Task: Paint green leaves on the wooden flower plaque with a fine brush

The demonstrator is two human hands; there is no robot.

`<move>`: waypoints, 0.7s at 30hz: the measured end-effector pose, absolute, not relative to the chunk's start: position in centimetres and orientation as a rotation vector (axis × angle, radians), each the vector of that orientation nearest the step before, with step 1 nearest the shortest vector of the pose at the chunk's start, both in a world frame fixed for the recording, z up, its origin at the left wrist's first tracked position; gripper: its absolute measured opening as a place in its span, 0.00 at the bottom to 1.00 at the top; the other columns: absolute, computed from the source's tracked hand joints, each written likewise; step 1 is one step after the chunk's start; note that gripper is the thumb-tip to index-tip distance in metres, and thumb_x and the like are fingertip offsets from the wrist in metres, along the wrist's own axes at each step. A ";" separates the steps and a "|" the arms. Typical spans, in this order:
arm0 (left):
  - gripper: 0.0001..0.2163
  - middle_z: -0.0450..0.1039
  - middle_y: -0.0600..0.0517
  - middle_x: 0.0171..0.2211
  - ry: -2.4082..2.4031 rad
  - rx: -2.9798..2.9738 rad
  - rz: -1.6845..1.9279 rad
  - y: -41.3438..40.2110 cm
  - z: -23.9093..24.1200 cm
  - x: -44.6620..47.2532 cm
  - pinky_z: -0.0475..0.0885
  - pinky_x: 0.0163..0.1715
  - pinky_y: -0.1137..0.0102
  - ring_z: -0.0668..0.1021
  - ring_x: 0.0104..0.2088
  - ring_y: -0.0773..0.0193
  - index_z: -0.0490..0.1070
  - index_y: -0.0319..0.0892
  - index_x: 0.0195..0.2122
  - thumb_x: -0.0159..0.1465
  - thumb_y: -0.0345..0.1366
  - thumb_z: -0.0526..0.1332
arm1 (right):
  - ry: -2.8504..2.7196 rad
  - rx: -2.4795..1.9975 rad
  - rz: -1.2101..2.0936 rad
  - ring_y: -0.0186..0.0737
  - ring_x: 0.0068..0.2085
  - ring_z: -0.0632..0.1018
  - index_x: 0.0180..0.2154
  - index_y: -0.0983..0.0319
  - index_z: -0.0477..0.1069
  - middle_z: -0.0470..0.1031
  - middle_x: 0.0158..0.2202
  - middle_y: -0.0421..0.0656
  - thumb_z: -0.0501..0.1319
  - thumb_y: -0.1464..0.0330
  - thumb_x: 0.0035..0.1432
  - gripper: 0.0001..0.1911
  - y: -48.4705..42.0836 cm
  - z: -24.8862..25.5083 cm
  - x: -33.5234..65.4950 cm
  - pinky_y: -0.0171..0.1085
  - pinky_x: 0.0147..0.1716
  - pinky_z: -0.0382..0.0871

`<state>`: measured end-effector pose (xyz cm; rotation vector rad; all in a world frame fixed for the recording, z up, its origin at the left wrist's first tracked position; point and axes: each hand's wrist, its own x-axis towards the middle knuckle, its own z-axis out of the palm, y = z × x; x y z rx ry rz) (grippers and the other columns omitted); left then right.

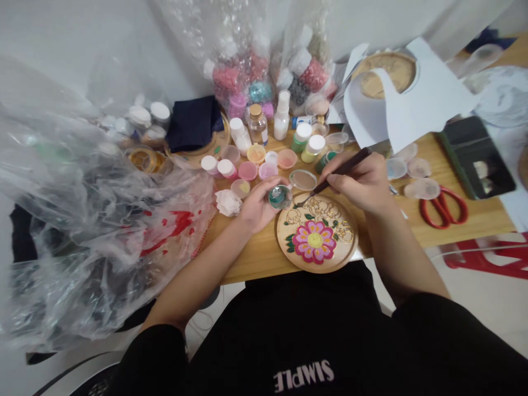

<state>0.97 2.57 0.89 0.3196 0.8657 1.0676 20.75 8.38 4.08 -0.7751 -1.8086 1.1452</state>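
A small clear cup of dark green paint (279,196) is held tilted in my left hand (258,208), just above the left rim of a round wooden plaque (317,264). My right hand (359,181) grips a dark-handled tool (350,164) with a thin metal tip, which reaches the upper left of the plaque. On the plaque a pink flower (314,242) with a yellow centre is coloured in, with several green leaves around it. Gold outlines of other flowers (325,210) show bare wood inside. Whether the tip touches the surface I cannot tell.
Several small paint cups (247,170) and white-capped jars (303,137) crowd the table behind my hands. Crumpled tissue (228,202) lies left. Red-handled scissors (443,208) and a phone (476,157) lie right. Plastic sheeting (103,247) hangs over the left side.
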 end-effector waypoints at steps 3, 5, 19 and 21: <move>0.11 0.72 0.52 0.22 0.874 0.293 1.073 2.6 0.9 1.0 0.68 0.24 0.73 0.74 0.22 0.68 0.72 0.39 0.25 0.66 0.33 0.59 | -1.808 -0.817 1.146 0.29 0.19 0.69 0.23 0.59 0.77 0.73 0.20 0.38 0.62 0.75 0.49 0.08 8.4 4.1 20.7 0.34 0.21 0.66; 0.11 0.72 0.52 0.22 0.872 0.291 1.078 2.6 0.9 1.0 0.68 0.24 0.73 0.74 0.22 0.68 0.72 0.39 0.25 0.65 0.33 0.59 | -1.801 -0.846 1.150 0.29 0.18 0.67 0.23 0.59 0.76 0.72 0.18 0.38 0.62 0.73 0.48 0.07 8.4 4.1 20.6 0.35 0.22 0.67; 0.12 0.72 0.51 0.22 0.871 0.296 1.066 2.5 1.1 1.0 0.66 0.23 0.74 0.74 0.23 0.68 0.72 0.39 0.25 0.66 0.33 0.58 | -1.777 -0.835 1.141 0.30 0.18 0.67 0.24 0.59 0.76 0.69 0.18 0.37 0.62 0.75 0.49 0.07 8.2 4.2 20.5 0.35 0.21 0.67; 0.12 0.72 0.51 0.22 0.872 0.297 1.069 2.5 1.0 1.0 0.66 0.23 0.74 0.74 0.23 0.68 0.72 0.39 0.25 0.66 0.34 0.59 | -1.783 -0.853 1.132 0.32 0.19 0.69 0.24 0.58 0.76 0.69 0.17 0.37 0.62 0.74 0.49 0.07 8.2 4.0 20.6 0.37 0.21 0.68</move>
